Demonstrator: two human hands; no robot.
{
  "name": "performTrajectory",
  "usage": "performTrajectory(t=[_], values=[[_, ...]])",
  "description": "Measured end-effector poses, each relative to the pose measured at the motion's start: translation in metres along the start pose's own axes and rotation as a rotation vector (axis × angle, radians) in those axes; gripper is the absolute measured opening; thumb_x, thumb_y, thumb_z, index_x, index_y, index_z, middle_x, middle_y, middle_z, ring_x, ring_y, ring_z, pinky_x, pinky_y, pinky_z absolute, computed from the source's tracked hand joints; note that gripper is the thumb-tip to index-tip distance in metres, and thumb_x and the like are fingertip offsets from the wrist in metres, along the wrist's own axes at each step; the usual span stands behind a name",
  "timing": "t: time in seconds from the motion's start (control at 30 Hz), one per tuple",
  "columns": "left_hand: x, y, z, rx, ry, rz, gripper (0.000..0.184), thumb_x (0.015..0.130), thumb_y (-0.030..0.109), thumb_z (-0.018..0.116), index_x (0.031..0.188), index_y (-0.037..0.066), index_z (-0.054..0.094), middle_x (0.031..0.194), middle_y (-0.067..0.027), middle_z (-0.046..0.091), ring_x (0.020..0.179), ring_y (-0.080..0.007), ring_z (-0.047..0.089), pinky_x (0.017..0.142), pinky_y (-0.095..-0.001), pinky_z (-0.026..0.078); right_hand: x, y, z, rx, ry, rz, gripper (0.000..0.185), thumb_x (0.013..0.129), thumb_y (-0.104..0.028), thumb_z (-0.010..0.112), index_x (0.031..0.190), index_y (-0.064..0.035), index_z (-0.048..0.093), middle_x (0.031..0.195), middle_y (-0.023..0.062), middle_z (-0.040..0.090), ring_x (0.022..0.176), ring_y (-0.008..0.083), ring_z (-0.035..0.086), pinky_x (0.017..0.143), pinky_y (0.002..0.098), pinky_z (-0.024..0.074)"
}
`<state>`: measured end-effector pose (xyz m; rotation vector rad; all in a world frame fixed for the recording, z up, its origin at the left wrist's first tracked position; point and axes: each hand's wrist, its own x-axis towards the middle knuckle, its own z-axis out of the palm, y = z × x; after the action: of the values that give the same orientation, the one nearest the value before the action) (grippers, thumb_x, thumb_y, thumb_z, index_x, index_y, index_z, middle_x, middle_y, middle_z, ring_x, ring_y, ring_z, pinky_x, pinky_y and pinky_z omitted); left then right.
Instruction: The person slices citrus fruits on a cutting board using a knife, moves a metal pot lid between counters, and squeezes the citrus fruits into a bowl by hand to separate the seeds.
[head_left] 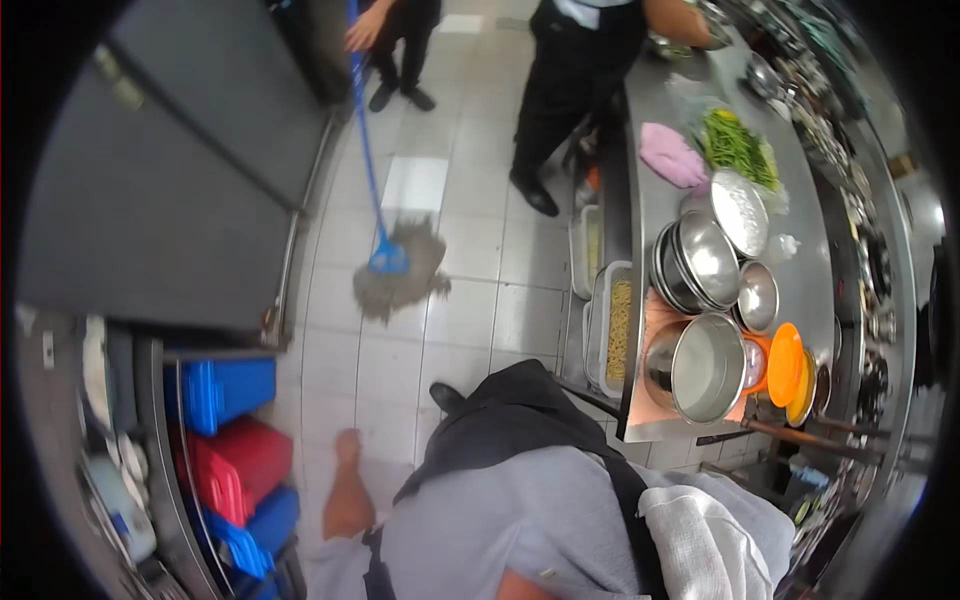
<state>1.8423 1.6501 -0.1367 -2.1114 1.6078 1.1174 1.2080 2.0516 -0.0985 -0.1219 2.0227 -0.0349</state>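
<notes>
My left forearm hangs at my side, and my left hand (347, 442) is a small blurred shape over the tiled floor, its fingers not distinguishable. Nearest to it are the lidded blue and red bins on the left. My right hand does not show; a white towel (700, 535) lies over my grey shirt on that side. Ahead of me, a mop (400, 270) with a blue handle rests its grey head on the floor, held by another person's hand (368, 27).
A steel counter (800, 215) on the right holds metal bowls (708, 258), a large pot (708, 368), orange plates (785, 364), green vegetables (737, 148) and a pink cloth (672, 154). A second person (575, 85) stands beside it. Blue bins (230, 392) and a red bin (240, 468) fill the left shelf.
</notes>
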Motion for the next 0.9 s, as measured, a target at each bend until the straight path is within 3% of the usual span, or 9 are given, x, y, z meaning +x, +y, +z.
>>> performTrajectory(t=[0.13, 0.23, 0.3, 0.4, 0.47, 0.6, 0.63, 0.73, 0.9], values=[[0.151, 0.054, -0.148, -0.664, 0.317, -0.032, 0.017, 0.093, 0.023, 0.066, 0.106, 0.012, 0.066, 0.076, 0.0009, 0.057, 0.056, -0.0119, 0.050, 0.046, -0.0283, 0.039, -0.003, -0.053, 0.048, 0.072, -0.023, 0.016, 0.032, 0.101, -0.034, 0.060, 0.121, -0.0090, 0.061, 0.101, 0.0108, 0.062, 0.090, 0.0271, 0.062, 0.077, 0.0398, 0.0490], [0.227, 0.137, -0.207, -0.642, 0.449, 0.310, 0.020, 0.095, 0.021, 0.067, 0.112, 0.012, 0.068, 0.078, 0.0015, 0.059, 0.058, -0.0101, 0.052, 0.049, -0.0265, 0.041, 0.018, -0.111, 0.075, 0.097, -0.063, -0.010, 0.029, 0.101, -0.032, 0.060, 0.118, -0.0091, 0.061, 0.097, 0.0098, 0.062, 0.086, 0.0259, 0.062, 0.073, 0.0390, 0.0492], [0.260, 0.184, -0.209, -0.592, 0.314, 0.227, 0.034, 0.095, 0.022, 0.066, 0.122, 0.001, 0.068, 0.104, -0.0147, 0.073, 0.086, -0.0194, 0.068, 0.077, -0.0349, 0.055, 0.035, -0.151, 0.087, 0.092, -0.096, -0.024, 0.027, 0.101, -0.031, 0.060, 0.117, -0.0092, 0.061, 0.095, 0.0092, 0.062, 0.083, 0.0251, 0.062, 0.071, 0.0385, 0.0493], [0.290, 0.242, -0.185, -0.170, 0.211, 0.691, 0.038, 0.098, 0.026, 0.064, 0.128, 0.003, 0.066, 0.109, -0.0219, 0.072, 0.096, -0.0328, 0.070, 0.088, -0.0424, 0.054, 0.072, -0.227, 0.086, 0.051, -0.146, -0.088, 0.025, 0.101, -0.030, 0.060, 0.114, -0.0093, 0.061, 0.091, 0.0082, 0.061, 0.079, 0.0238, 0.061, 0.068, 0.0378, 0.0495], [0.275, 0.262, -0.162, -0.105, 0.077, 0.448, 0.044, 0.096, 0.032, 0.064, 0.130, 0.004, 0.065, 0.113, -0.0216, 0.072, 0.104, -0.0373, 0.068, 0.094, -0.0456, 0.053, 0.100, -0.290, 0.075, 0.014, -0.174, -0.178, 0.023, 0.101, -0.029, 0.059, 0.113, -0.0094, 0.060, 0.088, 0.0075, 0.061, 0.076, 0.0230, 0.061, 0.065, 0.0373, 0.0496], [0.234, 0.273, -0.146, 0.463, -0.201, 0.765, 0.027, 0.096, 0.025, 0.056, 0.107, 0.006, 0.071, 0.109, -0.0202, 0.071, 0.108, -0.0397, 0.065, 0.092, -0.0533, 0.051, 0.153, -0.410, 0.035, -0.125, -0.176, -0.479, 0.019, 0.101, -0.027, 0.059, 0.110, -0.0096, 0.060, 0.083, 0.0062, 0.060, 0.071, 0.0214, 0.061, 0.061, 0.0363, 0.0498], [0.224, 0.269, -0.136, 0.471, -0.222, 0.750, 0.024, 0.093, 0.024, 0.060, 0.106, 0.007, 0.072, 0.106, -0.0196, 0.071, 0.105, -0.0397, 0.066, 0.091, -0.0527, 0.051, 0.165, -0.441, 0.022, -0.174, -0.164, -0.566, 0.019, 0.101, -0.026, 0.059, 0.109, -0.0096, 0.060, 0.081, 0.0059, 0.060, 0.069, 0.0210, 0.061, 0.059, 0.0361, 0.0498], [0.217, 0.270, -0.137, 0.307, -0.348, 0.491, 0.022, 0.090, 0.022, 0.064, 0.106, 0.009, 0.073, 0.104, -0.0184, 0.072, 0.102, -0.0397, 0.067, 0.090, -0.0518, 0.052, 0.167, -0.558, -0.041, 0.675, -0.174, -0.205, 0.015, 0.099, -0.022, 0.062, 0.108, -0.0106, 0.058, 0.078, 0.0036, 0.059, 0.060, 0.0175, 0.059, 0.050, 0.0315, 0.0476], [0.282, 0.324, -0.168, 0.166, -0.383, 0.317, 0.025, 0.089, 0.022, 0.066, 0.110, 0.011, 0.073, 0.105, -0.0167, 0.073, 0.103, -0.0394, 0.068, 0.090, -0.0510, 0.053, 0.190, -0.715, -0.112, 0.709, -0.096, -0.300, 0.025, 0.096, -0.021, 0.068, 0.116, -0.0098, 0.057, 0.083, 0.0046, 0.064, 0.063, 0.0161, 0.062, 0.052, 0.0314, 0.0500]])
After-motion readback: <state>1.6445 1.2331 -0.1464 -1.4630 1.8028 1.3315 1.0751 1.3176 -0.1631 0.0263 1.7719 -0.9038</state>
